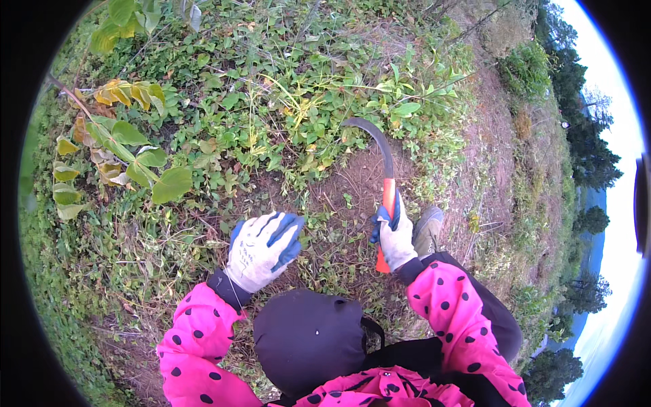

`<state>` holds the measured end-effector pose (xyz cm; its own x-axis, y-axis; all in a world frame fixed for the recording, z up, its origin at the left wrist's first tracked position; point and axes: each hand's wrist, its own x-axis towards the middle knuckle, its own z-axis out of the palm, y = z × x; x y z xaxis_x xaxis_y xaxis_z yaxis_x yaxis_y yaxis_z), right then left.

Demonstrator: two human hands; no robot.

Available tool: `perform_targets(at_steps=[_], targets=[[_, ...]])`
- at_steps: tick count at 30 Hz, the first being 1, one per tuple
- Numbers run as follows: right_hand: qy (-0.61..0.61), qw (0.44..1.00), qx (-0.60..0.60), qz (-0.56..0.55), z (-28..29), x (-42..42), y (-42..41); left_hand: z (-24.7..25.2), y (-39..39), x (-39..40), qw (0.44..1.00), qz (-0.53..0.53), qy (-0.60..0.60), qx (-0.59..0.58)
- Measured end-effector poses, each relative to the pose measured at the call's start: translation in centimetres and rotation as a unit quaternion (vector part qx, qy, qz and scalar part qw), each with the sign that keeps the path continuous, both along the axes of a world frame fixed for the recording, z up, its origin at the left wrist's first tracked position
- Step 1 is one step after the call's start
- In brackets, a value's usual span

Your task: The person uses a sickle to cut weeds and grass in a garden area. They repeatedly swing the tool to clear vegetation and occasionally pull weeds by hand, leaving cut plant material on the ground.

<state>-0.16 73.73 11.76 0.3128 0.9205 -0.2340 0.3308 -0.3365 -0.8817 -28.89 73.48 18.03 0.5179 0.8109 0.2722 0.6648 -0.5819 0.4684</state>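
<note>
My right hand (395, 231), in a white and blue work glove, is closed around the orange handle of a sickle (389, 198). The curved dark blade (379, 140) points up and bends to the left over bare soil and low weeds. My left hand (264, 249), in a matching glove, is held palm down at the centre left over cut stems and leaves. Its fingers are slightly bent, and what lies beneath the palm is hidden. Both arms wear pink sleeves with black dots.
Low leafy plants (224, 102) cover the slope ahead. A leafy branch (127, 152) reaches in from the left. My shoe (428, 229) stands beside the right hand, and my dark-clothed knee (310, 341) is between the arms. Dry grass and trees (585, 147) lie at the right.
</note>
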Motion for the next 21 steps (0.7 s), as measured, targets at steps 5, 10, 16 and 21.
perform_targets(at_steps=[5, 10, 16, 21], targets=[[0.218, 0.959, 0.044, -0.177, -1.7, -6.4, -3.4, -5.4, 3.3, 5.6, 0.980, -0.183, 0.057, -0.044], [0.194, 0.959, 0.007, -0.205, -3.3, -3.6, -1.2, -7.2, 9.6, 13.2, 0.964, -0.261, -0.038, -0.021], [0.263, 0.951, -0.074, -0.146, -8.3, -1.8, 5.6, -10.9, 20.5, 19.8, 0.920, -0.283, 0.213, 0.168], [0.254, 0.959, -0.087, -0.094, -7.6, -3.9, 2.8, -22.5, 29.0, 15.4, 0.803, 0.010, 0.552, 0.223]])
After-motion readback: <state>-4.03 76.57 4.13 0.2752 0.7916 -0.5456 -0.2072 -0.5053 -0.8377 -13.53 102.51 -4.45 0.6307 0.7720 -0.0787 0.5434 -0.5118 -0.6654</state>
